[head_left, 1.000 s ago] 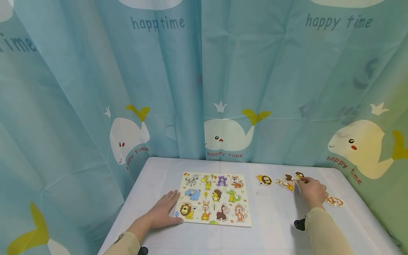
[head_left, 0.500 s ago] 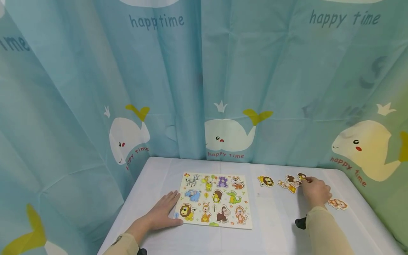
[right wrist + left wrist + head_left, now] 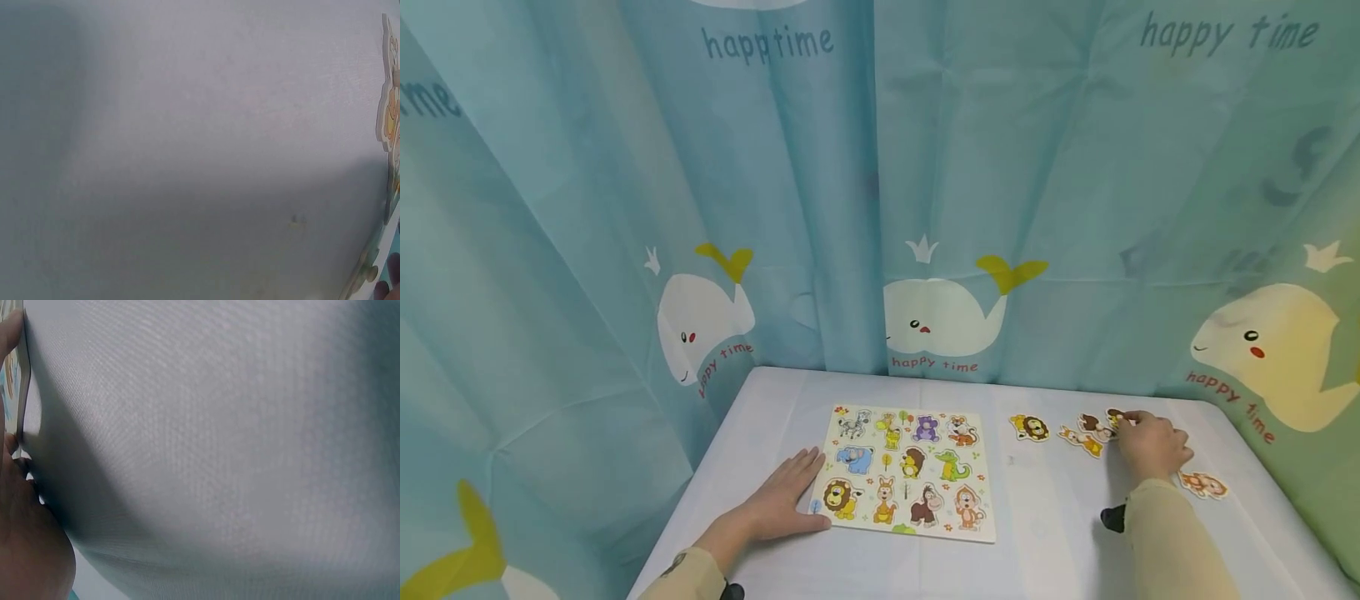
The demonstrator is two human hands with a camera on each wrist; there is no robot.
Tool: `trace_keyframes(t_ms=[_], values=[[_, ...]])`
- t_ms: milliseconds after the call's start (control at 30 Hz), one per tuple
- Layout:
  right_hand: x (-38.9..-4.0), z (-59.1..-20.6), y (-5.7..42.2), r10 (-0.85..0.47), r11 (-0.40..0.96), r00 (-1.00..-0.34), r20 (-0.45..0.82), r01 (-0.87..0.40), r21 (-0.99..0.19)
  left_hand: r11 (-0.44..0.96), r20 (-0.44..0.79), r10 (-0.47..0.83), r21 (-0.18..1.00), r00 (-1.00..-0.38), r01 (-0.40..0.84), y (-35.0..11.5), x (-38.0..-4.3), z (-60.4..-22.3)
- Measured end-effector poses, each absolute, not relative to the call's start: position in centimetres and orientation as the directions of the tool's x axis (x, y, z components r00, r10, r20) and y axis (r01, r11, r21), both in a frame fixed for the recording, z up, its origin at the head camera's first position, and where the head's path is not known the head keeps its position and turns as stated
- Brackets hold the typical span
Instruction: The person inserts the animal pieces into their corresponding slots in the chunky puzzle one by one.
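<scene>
In the head view my left hand [image 3: 782, 496] lies flat on the table, fingers along the left edge of a wooden animal puzzle board [image 3: 880, 527] and thumb at its near left corner. At the right, my right hand [image 3: 1153, 450] pinches a yellow-and-brown hedgehog puzzle piece [image 3: 1114, 414] between thumb and forefinger, which partly hide it. Close beside it lie a gorilla puzzle piece [image 3: 1096, 426] and a kangaroo puzzle piece [image 3: 1081, 442]. In the right wrist view a tilted piece [image 3: 362, 272] with a round knob shows beside my fingertips [image 3: 392, 272].
Between the board and the cluster lies a lion puzzle piece [image 3: 1030, 428]. A monkey puzzle piece [image 3: 1203, 484] sits right of my right wrist. The white-covered table [image 3: 1037, 542] ends at a blue whale-print curtain [image 3: 820, 208] behind and at the sides.
The head view has turned slightly, so the pieces appear a little further right. My right hand has shifted slightly right and covers more of the hedgehog piece. My left hand stays put.
</scene>
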State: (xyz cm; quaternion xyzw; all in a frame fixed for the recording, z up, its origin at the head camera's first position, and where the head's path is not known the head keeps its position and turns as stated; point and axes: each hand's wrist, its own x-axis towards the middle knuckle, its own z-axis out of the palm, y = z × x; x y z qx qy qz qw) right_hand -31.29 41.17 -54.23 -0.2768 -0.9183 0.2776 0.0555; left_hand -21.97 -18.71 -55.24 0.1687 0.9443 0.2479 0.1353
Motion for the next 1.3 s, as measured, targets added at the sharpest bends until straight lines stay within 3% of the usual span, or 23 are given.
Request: trace_keyframes(t_ms=[1300], values=[[-32.11,-55.08,41.54,0.561,0.672,-0.825,-0.068,0.501,-0.545,0.837,-0.187,0.378,0.488,-0.907,0.248,-18.44,-22.1,-55.11]])
